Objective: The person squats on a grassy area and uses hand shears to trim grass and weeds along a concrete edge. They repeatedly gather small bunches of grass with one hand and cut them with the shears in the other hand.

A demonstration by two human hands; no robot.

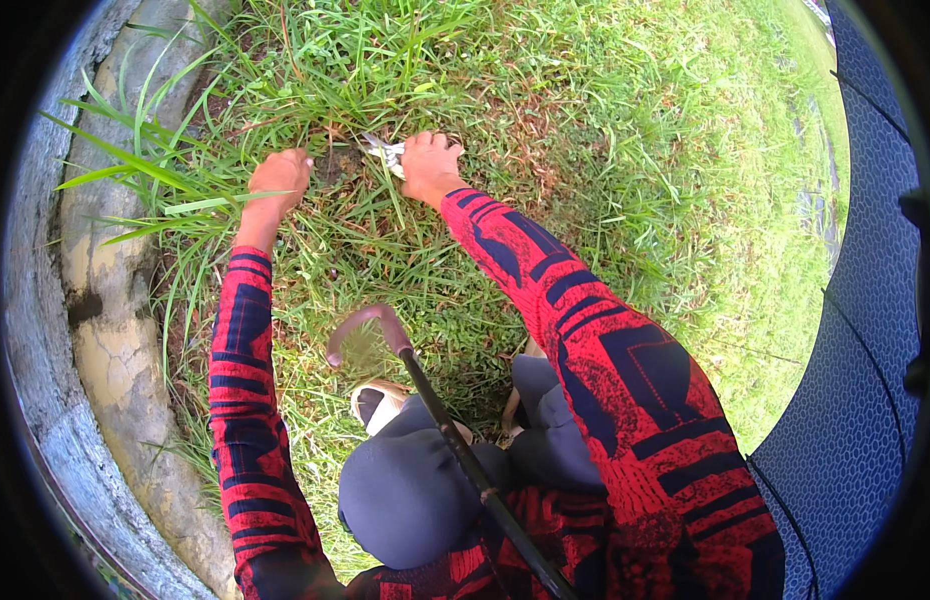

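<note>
My left hand (279, 180) is closed around a clump of long grass (185, 170) near a patch of bare soil. A little to its right, my right hand (430, 165) grips a pair of metal garden shears (385, 152), whose blades point left into the grass at the soil patch. Both forearms wear red and dark blue patterned sleeves. The hands are a short way apart, with the shear blades between them.
A curved concrete curb (105, 300) runs down the left side. An umbrella handle (370, 325) with a dark shaft rises from my lap, and its blue canopy (855, 350) fills the right edge. My knees and a light shoe (380, 400) are below. Grass (635, 150) covers the ground.
</note>
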